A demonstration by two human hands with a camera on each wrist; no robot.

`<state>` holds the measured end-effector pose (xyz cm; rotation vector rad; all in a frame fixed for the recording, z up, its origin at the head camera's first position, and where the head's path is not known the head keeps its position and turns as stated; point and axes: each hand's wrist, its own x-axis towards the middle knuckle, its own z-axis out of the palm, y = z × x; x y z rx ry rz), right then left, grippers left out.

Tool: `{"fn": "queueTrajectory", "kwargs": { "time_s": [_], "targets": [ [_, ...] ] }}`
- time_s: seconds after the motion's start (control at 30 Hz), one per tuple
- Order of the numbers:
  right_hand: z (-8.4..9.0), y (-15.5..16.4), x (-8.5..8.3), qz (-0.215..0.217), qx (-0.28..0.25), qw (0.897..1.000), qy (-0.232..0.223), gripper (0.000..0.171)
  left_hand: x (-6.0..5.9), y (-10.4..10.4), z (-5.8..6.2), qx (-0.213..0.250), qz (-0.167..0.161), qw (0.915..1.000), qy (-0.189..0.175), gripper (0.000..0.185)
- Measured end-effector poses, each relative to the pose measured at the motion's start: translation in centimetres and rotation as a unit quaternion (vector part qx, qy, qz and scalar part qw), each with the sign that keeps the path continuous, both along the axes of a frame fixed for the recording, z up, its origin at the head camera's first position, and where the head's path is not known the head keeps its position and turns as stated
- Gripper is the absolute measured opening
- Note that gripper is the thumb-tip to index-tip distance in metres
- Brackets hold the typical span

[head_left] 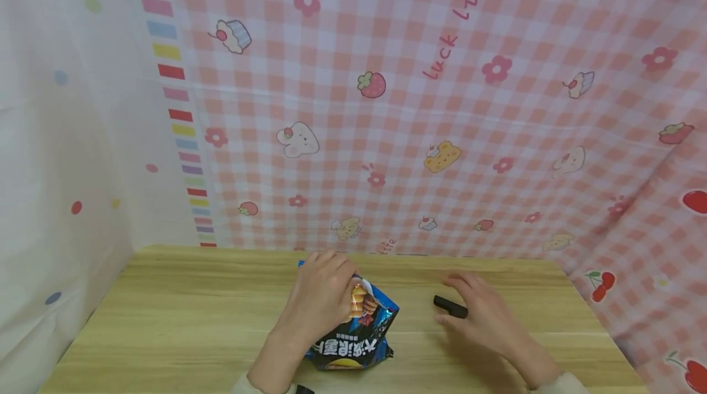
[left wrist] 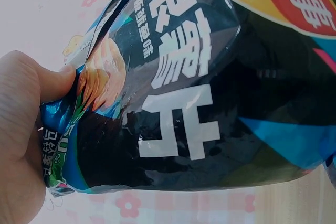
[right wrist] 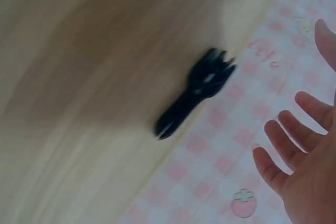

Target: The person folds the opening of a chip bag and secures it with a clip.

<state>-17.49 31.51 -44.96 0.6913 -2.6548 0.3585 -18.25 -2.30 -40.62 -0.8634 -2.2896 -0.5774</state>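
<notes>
"Looking at the left hand (head_left: 323, 296), what do you see?"

"Its grip is grasping one end of the chip bag (head_left: 353, 345), pinched between thumb and fingers. The bag is over the tabletop (head_left: 182, 308), but I cannot tell if they touch."

"And the right hand (head_left: 482, 315)?"

"Its grip is released, with the fingers apart. The black fork (right wrist: 197, 90) lies on the tabletop, near this hand."

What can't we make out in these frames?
Upper part of the bag, head view: partly behind left hand.
More of the bag, left wrist view: cut off by top and right edges.
One end of the fork, head view: behind right hand.
Fork's fine detail, right wrist view: blurred.
Rest of right hand, right wrist view: cut off by right edge.
</notes>
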Motion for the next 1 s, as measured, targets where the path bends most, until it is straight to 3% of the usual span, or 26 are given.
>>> {"fn": "queueTrajectory", "kwargs": {
  "time_s": [0.33, 0.6, 1.0],
  "targets": [
    [-1.2, 2.0, -0.5, -0.035, 0.024, 0.993, -0.112, 0.062, 0.1, 0.1, 0.1, -0.006, 0.009, 0.9999, 0.008, 0.009],
    [-1.2, 2.4, -0.8, -0.079, 0.039, 0.973, -0.214, 0.074, 0.1, 0.2, 0.1, -0.003, 0.01, 0.9999, 0.004, 0.009],
    [-1.1, 2.8, -2.0, -0.072, -0.002, 0.957, -0.282, 0.046, 0.1, 0.2, 0.0, -0.01, 0.014, 0.9999, -0.002, 0.007]
  ]
}}
